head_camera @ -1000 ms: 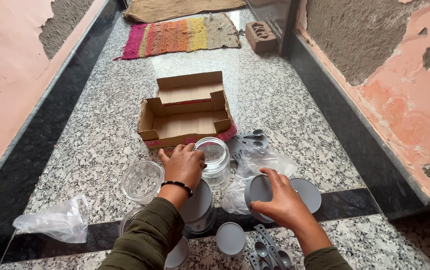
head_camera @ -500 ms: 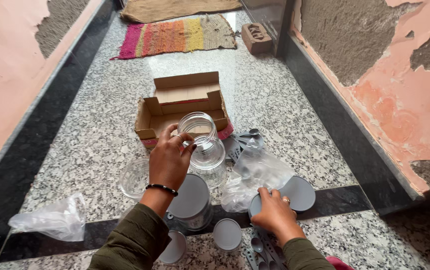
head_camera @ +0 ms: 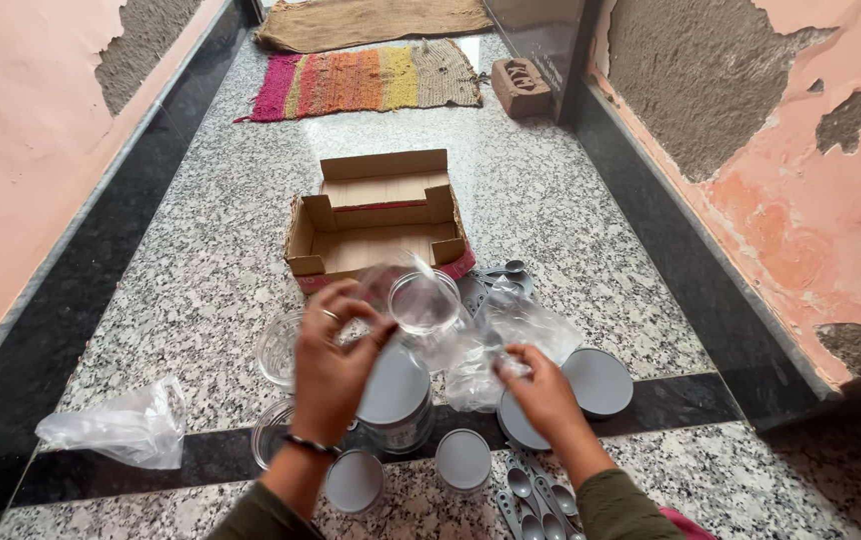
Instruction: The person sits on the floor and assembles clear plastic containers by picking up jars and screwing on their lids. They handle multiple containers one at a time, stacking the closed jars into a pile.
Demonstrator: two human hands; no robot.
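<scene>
My left hand (head_camera: 334,362) grips one clear jar (head_camera: 421,315) by its side, lifted and tipped so its open mouth faces me, in front of the cardboard box (head_camera: 379,222). My right hand (head_camera: 541,390) pinches the crumpled clear plastic bag (head_camera: 496,345) just right of the jar; the bag blurs where it meets the glass, so I cannot tell whether they touch. Below my hands I count two large grey lids (head_camera: 599,380) side by side, one partly under my right hand, a lidded jar (head_camera: 395,395) under my left wrist, and two small grey lids (head_camera: 463,459) nearer me. Two open jars (head_camera: 278,348) stand to the left. Grey measuring spoons (head_camera: 541,500) lie by my right forearm, more behind the bag. A second plastic bag (head_camera: 116,428) lies far left on the granite floor (head_camera: 201,250).
</scene>
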